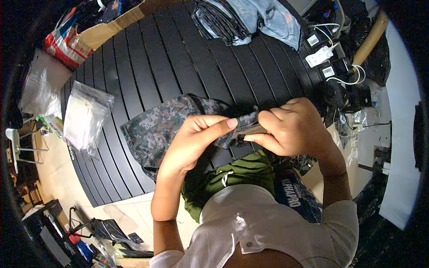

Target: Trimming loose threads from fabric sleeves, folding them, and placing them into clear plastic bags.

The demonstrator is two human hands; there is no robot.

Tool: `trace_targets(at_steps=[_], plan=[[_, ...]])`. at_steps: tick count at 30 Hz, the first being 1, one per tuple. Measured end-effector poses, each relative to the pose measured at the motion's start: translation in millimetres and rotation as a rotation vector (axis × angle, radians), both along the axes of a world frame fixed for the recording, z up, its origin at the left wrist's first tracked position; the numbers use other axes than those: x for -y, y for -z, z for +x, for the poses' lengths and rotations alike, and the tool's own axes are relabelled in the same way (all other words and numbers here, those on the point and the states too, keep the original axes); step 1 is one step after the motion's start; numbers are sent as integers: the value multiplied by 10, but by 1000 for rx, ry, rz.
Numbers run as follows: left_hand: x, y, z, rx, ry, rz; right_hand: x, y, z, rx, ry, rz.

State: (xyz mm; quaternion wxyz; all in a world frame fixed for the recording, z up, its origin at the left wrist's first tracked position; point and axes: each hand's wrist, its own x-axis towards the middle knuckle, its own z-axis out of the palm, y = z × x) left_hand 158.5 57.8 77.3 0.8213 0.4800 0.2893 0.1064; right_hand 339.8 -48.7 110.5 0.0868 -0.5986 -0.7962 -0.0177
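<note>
A pair of camouflage shorts (161, 123) in grey, green and brown lies over the near part of the black slatted table (134, 62). Its waistband edge is lifted and stretched between my two hands, close to my body. My left hand (196, 136) pinches the band, thumb on top. To the right of it, my right hand (292, 129) grips the band's end with curled fingers, the thumb underneath. The cloth inside the right fist is hidden. The shorts' other end spreads flat to the left.
Clear plastic bags (87, 116) lie at the table's left edge. Folded blue jeans (250, 22) sit on the far side. A cardboard box (114, 27) stands far left. White plugs with cables (321, 56) are at the far right, near a cardboard tube (370, 38).
</note>
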Motion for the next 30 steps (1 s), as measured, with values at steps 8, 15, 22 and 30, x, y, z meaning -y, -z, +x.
trace_targets(at_steps=[8, 15, 22, 30], plan=[[-25, 1, -97, -8, 13, -60, 118, -119, 133, -177, 162, 3], [17, -8, -30, -37, 9, 30, 191, 86, 137, -479, 299, -27], [63, 5, -16, -31, 0, 3, 133, 144, -46, -305, 252, 4], [87, 41, 44, -19, 13, 75, 98, 126, -41, -111, 110, 74]])
